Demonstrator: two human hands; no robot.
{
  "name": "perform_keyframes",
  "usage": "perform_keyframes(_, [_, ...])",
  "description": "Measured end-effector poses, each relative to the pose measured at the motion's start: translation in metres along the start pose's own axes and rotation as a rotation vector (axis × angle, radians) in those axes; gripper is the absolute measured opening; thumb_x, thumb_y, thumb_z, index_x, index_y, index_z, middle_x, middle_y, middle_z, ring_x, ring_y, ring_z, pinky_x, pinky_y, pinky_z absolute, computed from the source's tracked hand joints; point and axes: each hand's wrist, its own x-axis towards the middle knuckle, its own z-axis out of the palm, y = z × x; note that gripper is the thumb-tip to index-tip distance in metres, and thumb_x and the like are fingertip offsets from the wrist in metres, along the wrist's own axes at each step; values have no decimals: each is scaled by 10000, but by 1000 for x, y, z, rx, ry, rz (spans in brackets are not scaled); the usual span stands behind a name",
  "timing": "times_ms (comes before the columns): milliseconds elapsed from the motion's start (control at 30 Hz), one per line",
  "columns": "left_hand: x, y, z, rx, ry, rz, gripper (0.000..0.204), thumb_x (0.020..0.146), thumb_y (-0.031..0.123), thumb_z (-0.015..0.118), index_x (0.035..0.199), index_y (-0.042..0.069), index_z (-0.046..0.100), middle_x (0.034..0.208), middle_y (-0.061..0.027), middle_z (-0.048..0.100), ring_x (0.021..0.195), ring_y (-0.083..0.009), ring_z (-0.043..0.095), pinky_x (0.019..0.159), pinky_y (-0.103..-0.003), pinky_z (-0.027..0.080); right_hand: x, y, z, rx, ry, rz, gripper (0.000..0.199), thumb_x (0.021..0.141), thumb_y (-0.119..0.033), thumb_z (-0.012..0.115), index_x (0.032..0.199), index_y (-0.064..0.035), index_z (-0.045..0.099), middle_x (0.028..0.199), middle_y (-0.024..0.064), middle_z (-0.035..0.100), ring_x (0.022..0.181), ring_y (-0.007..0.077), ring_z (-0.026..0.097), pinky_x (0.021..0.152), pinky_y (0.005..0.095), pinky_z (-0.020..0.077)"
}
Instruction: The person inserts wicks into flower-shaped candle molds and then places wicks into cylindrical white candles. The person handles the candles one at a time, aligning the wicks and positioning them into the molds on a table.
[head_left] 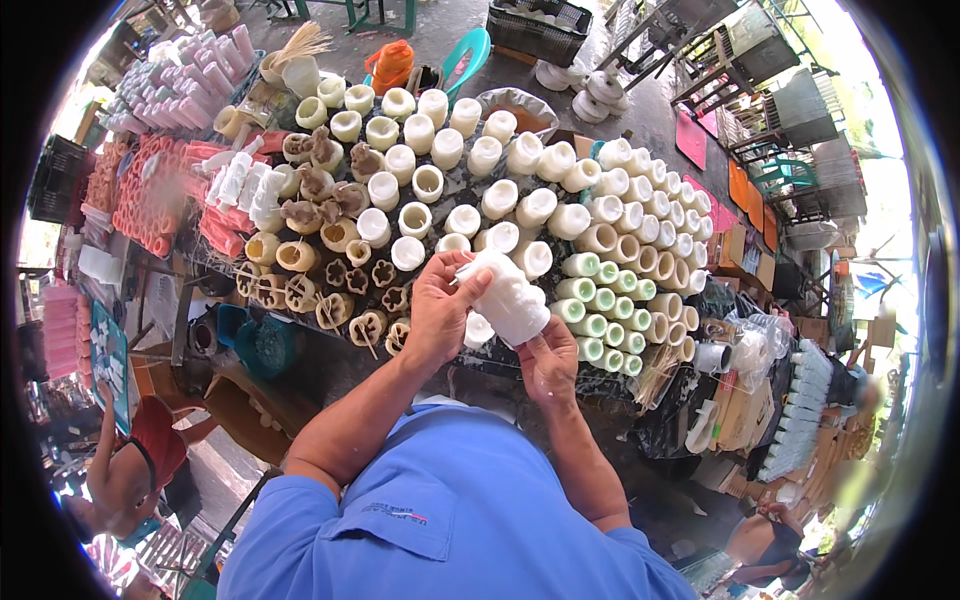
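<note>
Fingers of the left hand (440, 308) are closed on the upper-left end of a white moulded piece (508, 300), with the thumb on its surface. Thumb and fingers of the right hand (551, 372) grip the lower-right end. The piece is held at a slant between both hands, near the front edge of the dark worktable (463, 190). Beyond it stand spaced white cylinders (432, 107). To its right lie stacked green-ended cylinders (600, 297), beside beige hollow cylinders (626, 247). To its left are brownish moulds (298, 256), some with sticks across their openings; farther left, pink tubes (150, 195) are piled.
</note>
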Motion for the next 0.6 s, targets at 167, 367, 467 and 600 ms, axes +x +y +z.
perform_keyframes(167, [2, 3, -17, 27, 1, -20, 234, 1035, 69, 744, 1229, 39, 618, 1135, -95, 724, 1022, -180, 746, 872, -348, 650, 6, 7, 5, 153, 24, 72, 196, 1088, -53, 630, 1276, -3, 612, 1305, 177, 712, 1240, 296, 712, 1079, 541, 603])
perform_keyframes(367, [9, 8, -48, -154, 209, -206, 133, 1092, 158, 659, 1188, 74, 622, 1186, -107, 722, 1044, -244, 753, 927, -458, 643, 13, 21, 22, 84, 117, 84, 165, 1106, -111, 630, 1244, -24, 607, 1331, 173, 683, 1190, 278, 720, 1042, 491, 627])
perform_keyframes(467, [10, 6, -58, -215, 283, -266, 161, 1088, 192, 667, 1198, 85, 618, 1196, -86, 725, 1103, -248, 735, 955, -480, 625, 14, 25, 28, -255, 104, -95, 155, 1112, -93, 627, 1239, -4, 615, 1371, 176, 671, 1179, 189, 691, 1012, 380, 606])
perform_keyframes(600, [7, 7, -70, -125, 311, -321, 162, 1083, 196, 685, 1183, 86, 619, 1204, -77, 724, 1108, -234, 723, 957, -508, 605, 19, 22, 35, -617, 50, -208, 138, 1127, -73, 588, 1253, -15, 592, 1411, 122, 637, 1196, 175, 660, 1039, 392, 602])
